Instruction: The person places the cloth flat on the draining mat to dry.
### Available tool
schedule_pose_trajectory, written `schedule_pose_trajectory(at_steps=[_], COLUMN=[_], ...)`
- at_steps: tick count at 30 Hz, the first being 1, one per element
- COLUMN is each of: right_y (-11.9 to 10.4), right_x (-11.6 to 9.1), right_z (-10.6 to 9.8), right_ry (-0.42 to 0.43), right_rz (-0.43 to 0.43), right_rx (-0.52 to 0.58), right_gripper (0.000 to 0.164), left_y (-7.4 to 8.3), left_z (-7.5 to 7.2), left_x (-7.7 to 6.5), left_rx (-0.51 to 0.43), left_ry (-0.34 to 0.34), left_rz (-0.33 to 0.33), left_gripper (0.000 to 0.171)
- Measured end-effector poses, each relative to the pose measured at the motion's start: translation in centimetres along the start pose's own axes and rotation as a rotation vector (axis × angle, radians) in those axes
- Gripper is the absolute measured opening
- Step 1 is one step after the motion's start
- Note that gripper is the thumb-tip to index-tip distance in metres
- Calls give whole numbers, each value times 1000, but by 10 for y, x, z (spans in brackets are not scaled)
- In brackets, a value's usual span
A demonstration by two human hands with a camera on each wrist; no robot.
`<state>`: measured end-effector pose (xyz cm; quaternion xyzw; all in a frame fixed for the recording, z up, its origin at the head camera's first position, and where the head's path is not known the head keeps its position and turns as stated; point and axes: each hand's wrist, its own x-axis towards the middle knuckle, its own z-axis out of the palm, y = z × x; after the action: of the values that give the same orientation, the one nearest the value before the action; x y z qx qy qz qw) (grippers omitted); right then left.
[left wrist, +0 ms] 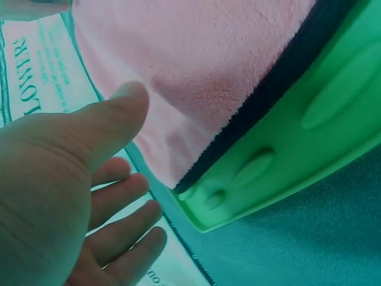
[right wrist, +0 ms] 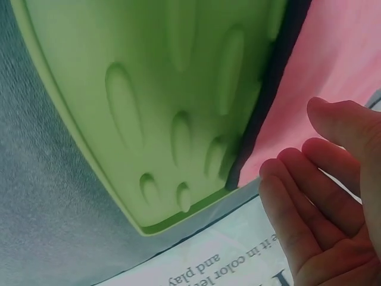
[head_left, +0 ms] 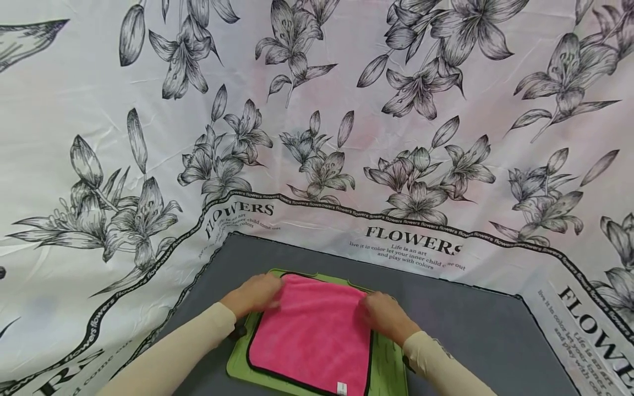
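So, pink cloth: it lies spread over the green tray [head_left: 388, 366] and covers most of it — the pink cloth [head_left: 312, 330] itself looks plush, with a small white tag [head_left: 342, 388] at its near edge.
Handling: I judge it light, limp and hard to damage; the pile should give good friction, but one-sided pulling would probably ruck it up.
Where to hold: I'd choose the black edging [left wrist: 262, 98] near a corner, thumb above and fingers beneath.
Left hand: at the cloth's far left corner, the left hand [head_left: 257, 294] has its thumb well apart from loosely spread fingers; I see nothing pinched.
Right hand: by the far right corner, the right hand [head_left: 388, 316] has fingers together and gently bent, thumb apart — nothing in its grasp that I can see, and I can't tell whether it touches the cloth.
Tray: raised ovals show beside the cloth.
Table: the grey table [head_left: 460, 319] carries the tray.
Beyond: a flower-printed sheet [head_left: 317, 159] rises behind.
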<state>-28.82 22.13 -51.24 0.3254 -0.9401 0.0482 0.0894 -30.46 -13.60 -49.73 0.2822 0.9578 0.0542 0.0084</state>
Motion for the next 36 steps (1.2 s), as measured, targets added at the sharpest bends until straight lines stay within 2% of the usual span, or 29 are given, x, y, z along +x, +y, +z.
schedule_pose_trajectory(at_steps=[4,8,13,16,22,28,31,33,36], right_y=[-8,-15,-27,-36,-49,-63,-70,-75,-82], right_x=[-3,-6,-11,-16,-26,-39,-47,-52,-57], right_z=[-2,-2,-4,-6,-12,-18,-20,-20,-17], right_ry=[-9,-9,-29,-40,-100,-181,-239,-280,-303], right_rz=[-26,-57,-137,-150,-122,-162,-178,-207,-301], right_rx=[5,35,117,167,227,275,309,341,396], right_gripper=[35,35,27,20,14,17,15,13,15], left_y=[2,3,7,10,18,30,37,40,45], left_z=[-5,-9,-11,-11,-10,-4,1,4,11], left_x=[-9,-20,-35,-46,-69,-87,-93,-96,-98], left_rx=[15,22,4,31,72,103,131,152,196], left_ry=[-34,-23,-17,-9,-51,-87,-97,-96,-60], left_rz=[27,91,198,253,283,360,377,370,361], left_gripper=[24,28,25,25,27,28,30,33,34])
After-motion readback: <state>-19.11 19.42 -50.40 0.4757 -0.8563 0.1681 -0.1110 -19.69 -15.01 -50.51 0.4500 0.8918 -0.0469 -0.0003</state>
